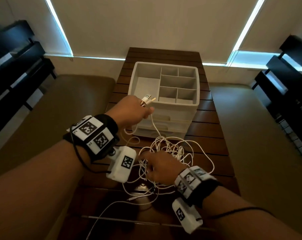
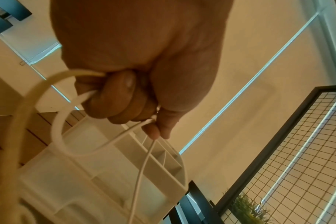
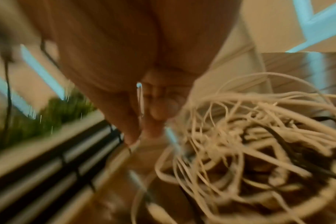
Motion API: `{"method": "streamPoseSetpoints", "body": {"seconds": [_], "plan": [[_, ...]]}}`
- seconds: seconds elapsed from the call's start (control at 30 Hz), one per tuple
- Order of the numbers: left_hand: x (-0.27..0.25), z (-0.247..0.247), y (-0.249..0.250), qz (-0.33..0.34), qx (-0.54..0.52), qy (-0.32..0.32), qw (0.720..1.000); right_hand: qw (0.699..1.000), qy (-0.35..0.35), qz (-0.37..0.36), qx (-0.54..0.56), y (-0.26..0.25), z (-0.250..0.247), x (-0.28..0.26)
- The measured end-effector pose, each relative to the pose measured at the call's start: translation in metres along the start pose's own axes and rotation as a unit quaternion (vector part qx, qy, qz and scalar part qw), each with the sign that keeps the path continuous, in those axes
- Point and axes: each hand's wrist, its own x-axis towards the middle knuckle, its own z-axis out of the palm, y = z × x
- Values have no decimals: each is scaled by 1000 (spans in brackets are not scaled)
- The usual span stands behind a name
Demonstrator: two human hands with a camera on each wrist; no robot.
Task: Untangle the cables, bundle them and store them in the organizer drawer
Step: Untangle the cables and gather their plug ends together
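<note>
A heap of tangled white cables (image 1: 172, 153) lies on the dark slatted table (image 1: 210, 135), in front of a white organizer (image 1: 197, 94) with an open divided top tray and shut drawers (image 1: 165, 122) below. My left hand (image 1: 143, 108) is raised at the organizer's front left corner. It grips cable ends whose USB plugs (image 1: 148, 99) stick out past the fingers. In the left wrist view its fingers (image 2: 121, 100) are curled tight round white cable loops (image 2: 58, 128). My right hand (image 1: 146, 164) rests on the tangle's left side, pinching a thin white strand (image 3: 140, 100) beside the blurred tangle (image 3: 249, 144).
Brown cushioned seats (image 1: 68, 104) flank the narrow table on both sides. Black shelving (image 1: 16, 54) stands at the far left and right (image 1: 288, 78). One loose cable (image 1: 101, 212) trails off the table's near edge. A wire-grid panel (image 2: 297, 144) and a plant (image 2: 247, 209) stand nearby.
</note>
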Motion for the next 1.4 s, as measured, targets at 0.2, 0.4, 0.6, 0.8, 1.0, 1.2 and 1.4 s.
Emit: {"method": "streamPoseSetpoints", "body": {"seconds": [0.2, 0.4, 0.6, 0.8, 1.0, 1.2, 1.4], "plan": [[4, -2, 8, 10, 11, 1, 1000, 988, 4, 38, -151, -1, 19, 17], [6, -5, 6, 5, 29, -1, 1000, 830, -59, 153, 533, -44, -16, 19], [4, 0, -1, -11, 57, -51, 997, 934, -325, 39, -147, -29, 15, 9], [2, 0, -30, -65, 24, -88, 994, 952, 186, 194, 145, 8, -47, 0], [2, 1, -19, -17, -22, -38, 999, 959, 7, 193, 209, 22, -49, 5], [4, -15, -42, 18, 300, 63, 952, 949, 168, 167, 207, 22, -59, 7], [-2, 4, -40, 101, 180, 116, 972, 949, 160, 124, 243, 6, -67, 9]]}}
